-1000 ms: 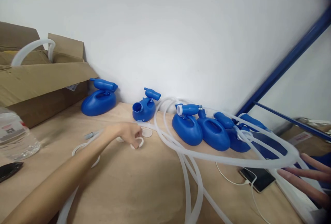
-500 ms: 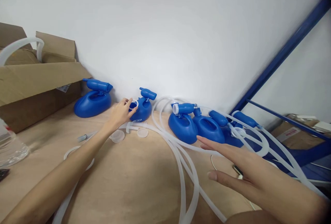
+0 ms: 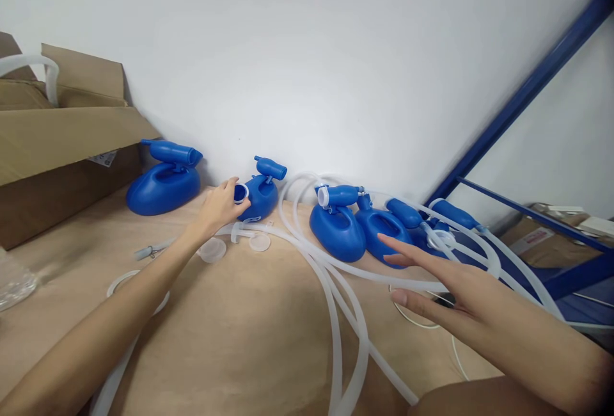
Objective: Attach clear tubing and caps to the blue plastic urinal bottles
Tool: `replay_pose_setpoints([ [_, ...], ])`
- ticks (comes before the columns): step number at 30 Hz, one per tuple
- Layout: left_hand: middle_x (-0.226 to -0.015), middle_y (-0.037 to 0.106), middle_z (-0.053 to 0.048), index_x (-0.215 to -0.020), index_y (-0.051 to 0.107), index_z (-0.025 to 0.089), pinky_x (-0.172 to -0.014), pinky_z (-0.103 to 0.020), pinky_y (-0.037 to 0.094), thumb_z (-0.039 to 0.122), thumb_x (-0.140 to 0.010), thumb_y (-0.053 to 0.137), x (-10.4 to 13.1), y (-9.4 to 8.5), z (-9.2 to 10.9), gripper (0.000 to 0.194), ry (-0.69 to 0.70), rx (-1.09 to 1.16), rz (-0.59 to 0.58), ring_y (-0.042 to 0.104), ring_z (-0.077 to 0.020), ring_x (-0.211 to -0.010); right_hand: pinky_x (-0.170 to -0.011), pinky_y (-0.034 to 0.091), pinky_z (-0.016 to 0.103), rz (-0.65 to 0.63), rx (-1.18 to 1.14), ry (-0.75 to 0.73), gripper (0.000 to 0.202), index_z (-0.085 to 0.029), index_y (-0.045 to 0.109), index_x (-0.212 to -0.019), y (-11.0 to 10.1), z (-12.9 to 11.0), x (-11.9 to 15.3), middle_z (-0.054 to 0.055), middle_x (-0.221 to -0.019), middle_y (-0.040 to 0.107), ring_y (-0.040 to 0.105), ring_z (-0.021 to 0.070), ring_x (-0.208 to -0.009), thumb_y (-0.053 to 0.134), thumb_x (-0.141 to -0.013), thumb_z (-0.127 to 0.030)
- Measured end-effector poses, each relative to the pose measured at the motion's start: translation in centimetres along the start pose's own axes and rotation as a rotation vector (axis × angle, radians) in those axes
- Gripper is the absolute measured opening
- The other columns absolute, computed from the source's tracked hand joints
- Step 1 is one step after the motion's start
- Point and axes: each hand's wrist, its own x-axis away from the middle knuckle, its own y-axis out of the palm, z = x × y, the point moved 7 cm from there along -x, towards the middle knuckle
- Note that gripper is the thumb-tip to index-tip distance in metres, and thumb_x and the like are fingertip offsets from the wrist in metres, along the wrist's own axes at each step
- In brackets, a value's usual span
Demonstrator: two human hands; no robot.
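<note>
My left hand (image 3: 224, 206) is closed, thumb and fingers around a white ring (image 3: 246, 201) with blue showing inside it. The ring is at the front left of a blue urinal bottle (image 3: 265, 197); whether it sits on the bottle's mouth I cannot tell. A blue tubular piece (image 3: 271, 168) rests atop that bottle. Clear discs (image 3: 259, 242) and a small clear T-shaped piece (image 3: 236, 232) lie in front. My right hand (image 3: 446, 281) is held open above the table, fingers stretched, near another blue bottle (image 3: 384, 235) and a white hose (image 3: 374, 277).
Another blue bottle (image 3: 163, 189) stands at the left by a cardboard box (image 3: 62, 141). Several bottles with coiled hoses (image 3: 337, 339) occupy the right side. A blue metal frame (image 3: 518, 99) slants up at the right. A clear container (image 3: 16, 285) is at the left edge.
The view has shifted slightly. My left hand keeps its hold on the white ring. My right hand remains open over the table, having moved little.
</note>
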Motion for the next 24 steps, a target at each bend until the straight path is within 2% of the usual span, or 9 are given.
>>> replay_pose_setpoints([
  [4,-0.134,0.068,-0.015,-0.144,0.057,0.017,-0.101,-0.043,0.051,0.045,-0.091,0.051,-0.5,-0.2,-0.6,0.061,0.052,0.026,-0.021,0.068,-0.0355,-0.117,-0.117,0.047,0.053,-0.019,0.014,-0.026,0.075,-0.039,0.049,-0.154,0.3,-0.2,0.1,0.0,-0.146,0.064,0.058,0.0346,-0.138,0.05,-0.09,-0.078],
  [7,-0.135,0.068,-0.014,-0.14,0.062,0.016,-0.102,-0.041,0.051,0.046,-0.09,0.051,-0.9,-0.1,-1.2,0.06,0.055,0.035,-0.025,0.067,-0.0342,-0.12,-0.116,0.047,0.057,-0.004,0.04,-0.06,0.071,-0.042,0.049,-0.154,0.4,-0.3,0.1,-0.001,-0.148,0.063,0.057,0.0354,-0.139,0.051,-0.092,-0.076],
  [12,-0.131,0.07,-0.02,-0.141,0.06,0.007,-0.104,-0.043,0.051,0.046,-0.095,0.044,-1.2,0.3,-1.9,0.063,0.031,0.028,-0.033,0.067,-0.036,-0.12,-0.113,0.051,0.056,0.003,0.043,-0.1,0.07,-0.038,0.049,-0.155,0.4,-0.7,-0.1,0.002,-0.147,0.063,0.06,0.0359,-0.135,0.052,-0.094,-0.072],
  [19,-0.142,0.062,-0.018,-0.154,0.048,0.017,-0.095,-0.049,0.054,0.051,-0.099,0.04,-0.4,0.4,-0.6,0.065,0.086,-0.023,-0.071,0.067,-0.0406,-0.118,-0.114,0.049,0.057,-0.011,0.048,-0.105,0.072,-0.034,0.051,-0.154,0.5,-0.9,-0.3,0.005,-0.147,0.063,0.06,0.0369,-0.136,0.053,-0.093,-0.072],
  [24,-0.136,0.066,-0.018,-0.145,0.055,0.013,-0.1,-0.044,0.053,0.049,-0.094,0.047,-1.2,0.6,-1.3,0.063,0.113,0.052,-0.114,0.068,-0.0354,-0.116,-0.114,0.048,0.058,-0.001,0.063,-0.093,0.071,-0.036,0.048,-0.156,0.6,-0.6,0.0,0.004,-0.147,0.063,0.059,0.0368,-0.137,0.051,-0.095,-0.072],
])
